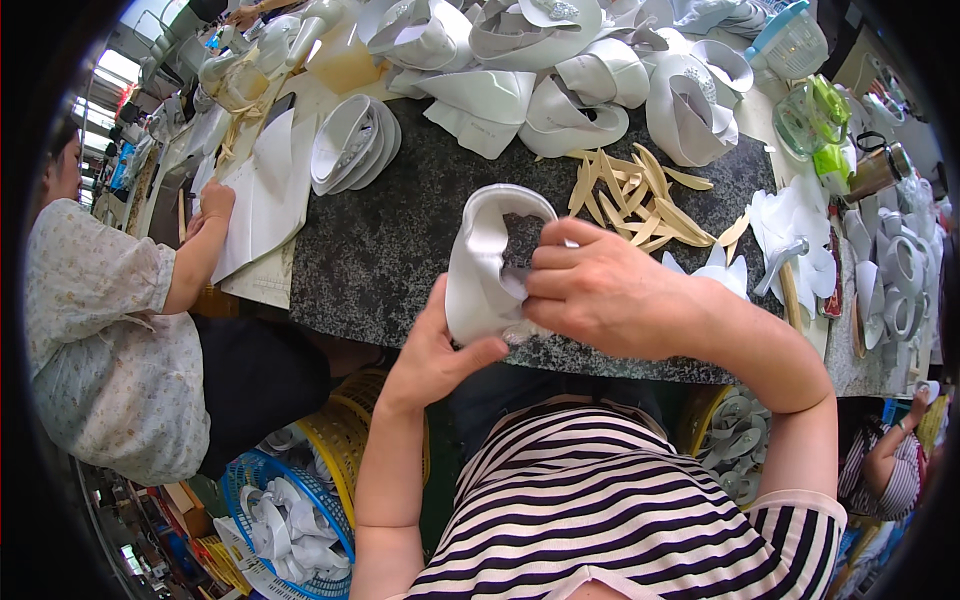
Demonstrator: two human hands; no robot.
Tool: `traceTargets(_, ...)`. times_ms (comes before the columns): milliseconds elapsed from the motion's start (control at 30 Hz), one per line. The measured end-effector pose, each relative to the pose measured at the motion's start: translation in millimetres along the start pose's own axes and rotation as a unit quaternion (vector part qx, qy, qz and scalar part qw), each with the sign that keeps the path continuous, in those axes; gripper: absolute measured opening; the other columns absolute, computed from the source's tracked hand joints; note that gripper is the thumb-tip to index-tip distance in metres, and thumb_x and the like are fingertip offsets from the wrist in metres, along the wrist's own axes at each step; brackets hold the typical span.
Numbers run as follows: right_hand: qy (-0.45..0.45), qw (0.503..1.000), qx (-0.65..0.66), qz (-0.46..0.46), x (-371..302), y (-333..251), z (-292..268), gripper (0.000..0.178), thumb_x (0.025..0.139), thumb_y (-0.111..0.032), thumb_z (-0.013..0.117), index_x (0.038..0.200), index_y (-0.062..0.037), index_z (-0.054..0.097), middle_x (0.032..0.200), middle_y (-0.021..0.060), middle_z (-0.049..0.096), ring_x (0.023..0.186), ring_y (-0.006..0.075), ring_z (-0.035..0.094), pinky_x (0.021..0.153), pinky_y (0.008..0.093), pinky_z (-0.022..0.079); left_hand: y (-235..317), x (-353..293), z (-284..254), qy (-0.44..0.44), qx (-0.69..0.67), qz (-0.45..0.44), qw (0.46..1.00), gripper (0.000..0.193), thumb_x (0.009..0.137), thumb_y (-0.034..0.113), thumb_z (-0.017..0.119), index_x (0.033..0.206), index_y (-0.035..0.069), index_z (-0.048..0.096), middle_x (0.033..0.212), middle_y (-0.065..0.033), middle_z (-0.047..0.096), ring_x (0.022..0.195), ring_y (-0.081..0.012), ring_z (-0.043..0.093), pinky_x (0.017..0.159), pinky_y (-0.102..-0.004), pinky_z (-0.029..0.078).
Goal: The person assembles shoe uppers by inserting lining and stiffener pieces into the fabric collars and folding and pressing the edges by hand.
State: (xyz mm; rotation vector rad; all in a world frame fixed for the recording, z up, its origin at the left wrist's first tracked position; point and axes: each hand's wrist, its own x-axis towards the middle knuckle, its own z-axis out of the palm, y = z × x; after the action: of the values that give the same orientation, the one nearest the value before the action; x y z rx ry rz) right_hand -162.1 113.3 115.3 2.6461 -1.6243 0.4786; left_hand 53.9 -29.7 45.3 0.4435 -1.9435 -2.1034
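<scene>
A white shoe upper [468, 290], curved into an open loop, is held up over the near edge of the dark speckled table. My left hand [425, 355] grips its lower left side, thumb in front. The closed fingers of my right hand [620, 295] pinch at its right inner edge; the fingertips are partly hidden and slightly blurred. Just beyond my right hand lies a loose heap of beige curved strips [640, 195]. To the left, a few nested white uppers [355, 145] stand together.
Many white uppers [485, 105] are piled along the back. At right are a hammer [790, 275], white flat pieces [795, 235] and a green-lidded jar [805, 115]. A co-worker [110, 330] sits at left by white sheets [265, 195]. Below stand a blue basket [235, 480] and a yellow basket [345, 430].
</scene>
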Motion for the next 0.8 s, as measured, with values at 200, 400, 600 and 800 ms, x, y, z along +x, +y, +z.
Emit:
traceTargets(200, 0.033, 0.999, -0.008, 0.019, -3.1, 0.3, 1.6, 0.019, 0.079, -0.011, 0.069, 0.097, -0.0054, 0.071, 0.089, 0.0038, 0.063, 0.100, 0.0199, 0.062, 0.110, 0.0446, 0.036, -0.7, 3.1, 13.9, 0.070, -0.193, 0.015, 0.978, 0.047, 0.094, 0.003, 0.072, 0.137, 0.001, 0.054, 0.125, -0.0090, 0.066, 0.115, -0.0171, 0.063, 0.100, -0.0335, 0.050)
traceTargets(400, 0.078, 0.988, 0.067, 0.117, -7.6, -13.7, 24.3, 0.031, 0.078, -0.022, 0.081, 0.103, -0.0082, 0.069, 0.093, 0.0014, 0.064, 0.093, 0.0189, 0.062, 0.104, 0.0495, 0.035, -14.1, 2.0, 29.9, 0.111, -0.263, 0.045, 0.957, 0.046, 0.092, -0.002, 0.071, 0.136, 0.001, 0.056, 0.123, -0.0107, 0.068, 0.115, -0.0189, 0.066, 0.099, -0.0341, 0.054)
traceTargets(600, 0.032, 0.993, 0.061, 0.097, -14.7, -15.7, 19.1, 0.021, 0.082, -0.021, 0.080, 0.099, -0.0096, 0.071, 0.095, 0.0035, 0.066, 0.095, 0.0209, 0.063, 0.106, 0.0491, 0.034, -13.5, 6.3, 13.5, 0.030, -0.311, -0.014, 0.950, 0.043, 0.089, -0.004, 0.073, 0.129, 0.000, 0.059, 0.119, -0.0099, 0.070, 0.107, -0.0184, 0.069, 0.095, -0.0344, 0.057)
traceTargets(800, 0.246, 0.801, 0.454, 0.301, -29.9, 11.7, 25.0, 0.019, 0.098, -0.010, 0.067, 0.115, -0.0037, 0.072, 0.107, 0.0063, 0.071, 0.101, 0.0177, 0.066, 0.088, 0.0325, 0.053, -19.1, -4.1, 6.2, -0.047, -0.449, 0.033, 0.892, 0.039, 0.080, -0.011, 0.075, 0.115, 0.001, 0.066, 0.107, -0.0129, 0.070, 0.099, -0.0207, 0.070, 0.086, -0.0347, 0.058)
